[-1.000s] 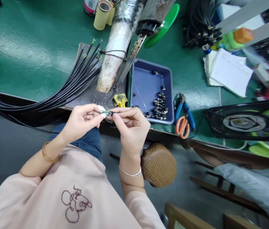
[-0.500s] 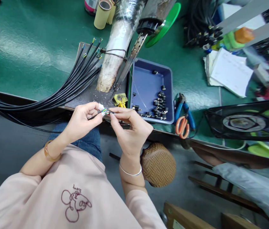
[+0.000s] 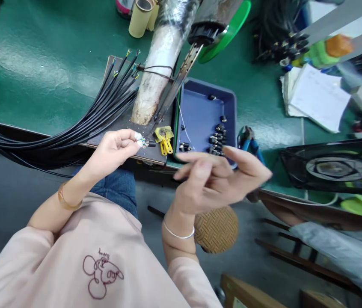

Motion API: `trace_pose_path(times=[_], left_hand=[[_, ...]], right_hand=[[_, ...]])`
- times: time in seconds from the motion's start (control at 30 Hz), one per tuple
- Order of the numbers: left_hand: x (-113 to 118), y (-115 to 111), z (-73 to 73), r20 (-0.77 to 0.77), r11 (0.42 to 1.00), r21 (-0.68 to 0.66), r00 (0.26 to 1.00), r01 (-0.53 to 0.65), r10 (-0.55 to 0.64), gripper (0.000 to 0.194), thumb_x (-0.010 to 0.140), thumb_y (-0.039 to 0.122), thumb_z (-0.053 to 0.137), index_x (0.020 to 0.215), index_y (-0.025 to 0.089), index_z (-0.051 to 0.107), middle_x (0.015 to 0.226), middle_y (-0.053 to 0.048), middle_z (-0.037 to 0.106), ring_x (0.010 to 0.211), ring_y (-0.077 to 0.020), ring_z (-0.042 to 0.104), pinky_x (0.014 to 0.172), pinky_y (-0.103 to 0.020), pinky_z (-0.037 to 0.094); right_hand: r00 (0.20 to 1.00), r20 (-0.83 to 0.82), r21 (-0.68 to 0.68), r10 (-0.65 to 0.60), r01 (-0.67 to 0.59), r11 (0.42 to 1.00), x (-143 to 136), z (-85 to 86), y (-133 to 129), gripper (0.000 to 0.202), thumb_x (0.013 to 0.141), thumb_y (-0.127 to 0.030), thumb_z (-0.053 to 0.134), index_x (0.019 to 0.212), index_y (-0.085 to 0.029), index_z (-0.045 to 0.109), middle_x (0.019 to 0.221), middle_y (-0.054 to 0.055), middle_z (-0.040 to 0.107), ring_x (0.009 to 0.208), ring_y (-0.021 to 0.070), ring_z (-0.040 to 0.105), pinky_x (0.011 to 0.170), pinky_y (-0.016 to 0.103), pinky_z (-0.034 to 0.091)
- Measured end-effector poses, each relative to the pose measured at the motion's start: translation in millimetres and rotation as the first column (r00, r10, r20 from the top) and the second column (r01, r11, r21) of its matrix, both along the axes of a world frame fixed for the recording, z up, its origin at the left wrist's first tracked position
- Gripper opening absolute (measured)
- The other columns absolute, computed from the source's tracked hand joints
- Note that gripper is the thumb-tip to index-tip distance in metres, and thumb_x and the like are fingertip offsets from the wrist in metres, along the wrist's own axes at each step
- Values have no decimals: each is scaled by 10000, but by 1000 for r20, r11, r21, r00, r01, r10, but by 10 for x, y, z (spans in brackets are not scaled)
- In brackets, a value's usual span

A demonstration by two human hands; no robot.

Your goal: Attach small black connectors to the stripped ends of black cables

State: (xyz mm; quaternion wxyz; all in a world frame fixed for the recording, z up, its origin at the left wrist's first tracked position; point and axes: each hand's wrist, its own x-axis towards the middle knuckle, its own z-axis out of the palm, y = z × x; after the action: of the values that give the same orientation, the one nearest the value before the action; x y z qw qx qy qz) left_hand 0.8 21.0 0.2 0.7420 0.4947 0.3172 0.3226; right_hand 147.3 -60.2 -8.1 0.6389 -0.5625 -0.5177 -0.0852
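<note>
Pinched in my left hand (image 3: 117,147) is a cable end with thin coloured wires (image 3: 141,140), and a small black connector (image 3: 149,144) sticks out to its right. The fingertips wear white coverings. My right hand (image 3: 219,182), slightly blurred, is apart from it with its fingers loosely spread and nothing visible in them, over the front edge of a blue tray (image 3: 234,107). Small black connectors (image 3: 218,139) lie in the tray. A yellow tool (image 3: 165,144) rests between the hands on a dark board (image 3: 120,115).
Black cables (image 3: 72,137) run along the left table edge. A soldering iron (image 3: 181,77) slants down beside a wrapped white tube (image 3: 155,72). Blue-handled pliers (image 3: 250,143), papers (image 3: 320,98) and a black fan (image 3: 335,167) lie right. A woven stool (image 3: 218,229) stands below.
My right hand has let go of the connector and moved right to the tray's front, its fingers spreading. My left hand still holds the wires, slightly higher. Orange-handled tool is now hidden.
</note>
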Motion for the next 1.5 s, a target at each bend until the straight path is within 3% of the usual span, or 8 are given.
trace_pose_path(times=[0.1, 0.2, 0.3, 0.53, 0.97, 1.13, 1.5], left_hand=[[19, 26, 9, 12, 1000, -12, 1000, -6, 6, 146, 750, 218, 704, 729, 155, 574, 501, 113, 339, 407, -18, 202, 430, -211, 175], [43, 35, -6, 10, 1000, -9, 1000, -11, 11, 140, 753, 212, 699, 726, 145, 580, 508, 106, 373, 402, -13, 215, 429, -211, 177], [66, 42, -28, 12, 1000, 3, 999, -31, 30, 142, 752, 201, 693, 716, 148, 567, 494, 112, 364, 400, -12, 217, 426, -207, 173], [110, 60, -9, -5, 998, -9, 998, -64, 64, 202, 763, 235, 710, 693, 168, 532, 461, 125, 317, 398, -15, 233, 421, -191, 209], [114, 74, 25, -6, 997, -10, 997, -76, 76, 289, 740, 317, 789, 701, 164, 546, 459, 121, 338, 394, -14, 241, 401, -191, 213], [102, 77, 17, -11, 998, -45, 998, -54, 54, 259, 743, 292, 765, 713, 169, 539, 464, 123, 323, 383, -16, 233, 397, -203, 180], [94, 78, 22, 19, 995, -90, 999, -38, 39, 198, 736, 246, 741, 740, 158, 564, 467, 121, 350, 375, -13, 241, 378, -180, 177]], right_hand=[[996, 81, -161, 33, -20, 987, 28, -102, -11, 95, 954, -210, 619, 1046, -234, 615, 855, -21, 769, 682, 148, 765, 567, 255, 604], [961, 263, -197, 80, -28, 980, 33, -154, 20, 94, 896, -166, 688, 925, -240, 639, 927, -4, 790, 835, 171, 780, 720, 288, 640], [937, 328, -197, 119, -55, 979, 18, -141, 82, 120, 886, -131, 672, 880, -237, 617, 969, 20, 788, 872, 173, 769, 746, 302, 637], [951, 269, -217, 151, -93, 972, 17, -128, 145, 133, 890, -116, 638, 883, -243, 598, 986, 23, 773, 917, 188, 760, 788, 334, 639], [938, 317, -226, 139, -67, 972, 17, -25, 185, 138, 886, -119, 667, 865, -249, 628, 965, 6, 780, 890, 179, 759, 801, 327, 634], [925, 366, -238, 105, -16, 971, 13, 2, 178, 133, 875, -132, 697, 852, -251, 643, 951, 6, 790, 862, 176, 769, 770, 314, 643], [921, 365, -274, 135, -32, 961, 18, 43, 131, 152, 858, -121, 690, 820, -247, 612, 978, 24, 793, 887, 175, 773, 785, 314, 641]])
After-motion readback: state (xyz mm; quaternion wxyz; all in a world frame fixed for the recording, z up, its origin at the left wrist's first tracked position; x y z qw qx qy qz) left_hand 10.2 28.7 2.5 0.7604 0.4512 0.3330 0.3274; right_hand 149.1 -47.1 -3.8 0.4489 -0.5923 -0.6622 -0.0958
